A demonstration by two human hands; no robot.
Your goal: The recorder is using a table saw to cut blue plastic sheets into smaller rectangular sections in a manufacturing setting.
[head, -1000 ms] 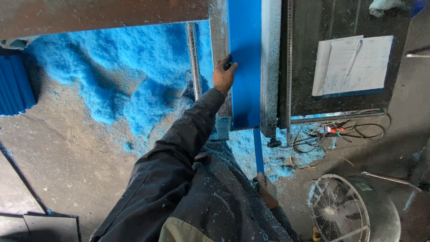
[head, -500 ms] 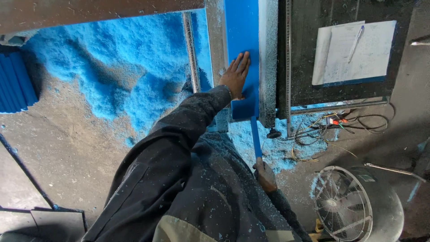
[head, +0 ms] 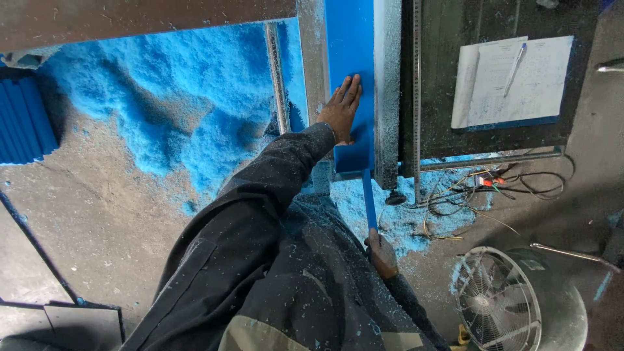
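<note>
left hand (head: pixel 342 109) flat, fingers spread, on blue board (head: pixel 351 39) | right hand (head: pixel 381 253) seemingly gripping blue strip (head: pixel 368 198)

Your left hand (head: pixel 341 107) has changed its hold on the blue block (head: pixel 351 71) — a second ago it was curled over the block's left edge, now it lies flat, fingers spread, further onto the face — nearer the right.

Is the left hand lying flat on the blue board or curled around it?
Flat: the left hand lies palm down on the blue board, fingers straight and together, not wrapped over an edge.
</note>
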